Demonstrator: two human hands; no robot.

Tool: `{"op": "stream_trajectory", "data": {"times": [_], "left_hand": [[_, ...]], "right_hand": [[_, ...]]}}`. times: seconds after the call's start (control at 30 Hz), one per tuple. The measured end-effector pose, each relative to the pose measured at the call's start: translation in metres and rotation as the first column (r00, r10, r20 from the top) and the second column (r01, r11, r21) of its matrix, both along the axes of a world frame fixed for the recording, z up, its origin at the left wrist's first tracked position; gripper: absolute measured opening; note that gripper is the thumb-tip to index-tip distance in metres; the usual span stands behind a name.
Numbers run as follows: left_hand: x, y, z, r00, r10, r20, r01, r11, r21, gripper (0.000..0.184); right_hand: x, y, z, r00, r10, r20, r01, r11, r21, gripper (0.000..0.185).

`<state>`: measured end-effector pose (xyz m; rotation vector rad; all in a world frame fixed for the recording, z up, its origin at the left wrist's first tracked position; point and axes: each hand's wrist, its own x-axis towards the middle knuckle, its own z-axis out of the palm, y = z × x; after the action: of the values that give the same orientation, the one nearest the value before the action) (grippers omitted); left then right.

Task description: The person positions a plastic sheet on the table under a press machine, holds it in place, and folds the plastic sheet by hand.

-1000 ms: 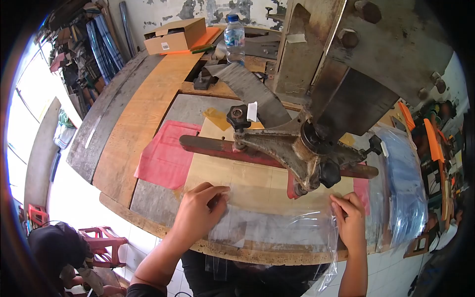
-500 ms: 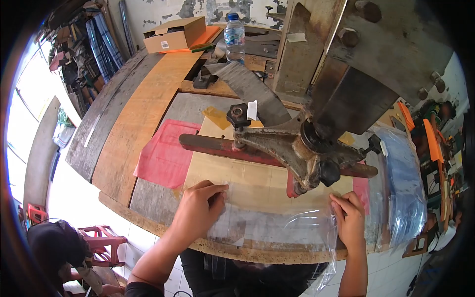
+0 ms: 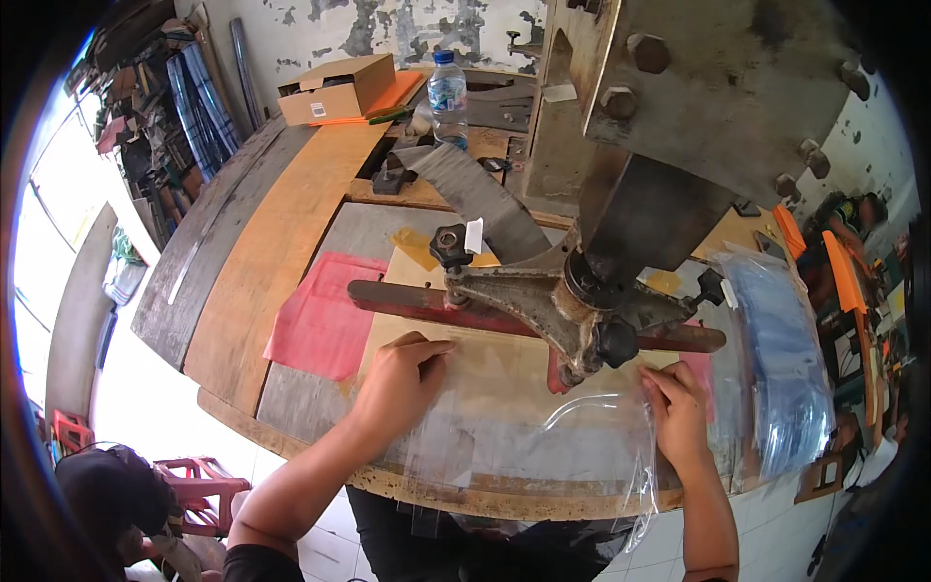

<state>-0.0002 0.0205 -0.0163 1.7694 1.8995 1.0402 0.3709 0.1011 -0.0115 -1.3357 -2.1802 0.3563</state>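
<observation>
A clear plastic sheet (image 3: 553, 441) stretches between my two hands and hangs over the table's front edge. My left hand (image 3: 400, 380) pinches its left side, thumb against fingers. At the right, my right hand (image 3: 674, 407) grips the other side, where the plastic bunches and shines. Beneath the far part of the sheet lies a tan board (image 3: 504, 359). Just beyond my hands stands a press head (image 3: 572, 301) with black knobs and a long red-brown bar (image 3: 407, 299) across the board. A red sheet (image 3: 325, 315) lies left of the board, partly covered.
Stacked bluish clear plastic sheets (image 3: 781, 349) lie on the right. A water bottle (image 3: 447, 102) and a cardboard box (image 3: 339, 87) stand at the back. One person (image 3: 116, 495) is low at the left; another (image 3: 853, 218) is at the far right.
My hands and the plastic sheet have moved slightly away from me, toward the press bar. The whole view has shifted a little.
</observation>
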Motion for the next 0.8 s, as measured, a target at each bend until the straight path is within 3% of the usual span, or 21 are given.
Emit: {"op": "stream_trajectory", "data": {"times": [0.07, 0.17, 0.27, 0.47, 0.63, 0.8], "left_hand": [[0.002, -0.001, -0.001, 0.993, 0.051, 0.106, -0.048, 0.998, -0.035, 0.023], [-0.001, 0.000, 0.001, 0.994, 0.047, 0.103, -0.039, 0.997, -0.070, 0.025], [0.000, 0.003, 0.011, 0.983, 0.091, 0.163, -0.069, 0.989, -0.133, 0.025], [0.001, 0.006, 0.013, 0.974, 0.086, 0.212, -0.068, 0.993, -0.094, 0.025], [-0.001, 0.008, 0.000, 0.993, 0.024, 0.120, -0.017, 0.998, -0.058, 0.024], [0.001, 0.005, -0.003, 0.999, 0.002, 0.037, -0.002, 1.000, -0.001, 0.021]], "right_hand": [[-0.003, -0.002, 0.001, 1.000, -0.002, -0.020, 0.002, 1.000, -0.001, 0.019], [-0.008, -0.002, 0.006, 0.995, -0.077, -0.057, 0.070, 0.991, -0.117, 0.019], [-0.005, -0.001, 0.008, 0.995, -0.075, -0.058, 0.070, 0.994, -0.088, 0.019], [-0.001, 0.001, 0.007, 0.993, -0.074, -0.096, 0.082, 0.994, 0.076, 0.019], [-0.005, 0.007, 0.009, 0.997, -0.066, -0.045, 0.065, 0.998, -0.006, 0.020], [-0.002, 0.008, 0.003, 1.000, -0.019, 0.001, 0.019, 0.999, 0.039, 0.020]]}}
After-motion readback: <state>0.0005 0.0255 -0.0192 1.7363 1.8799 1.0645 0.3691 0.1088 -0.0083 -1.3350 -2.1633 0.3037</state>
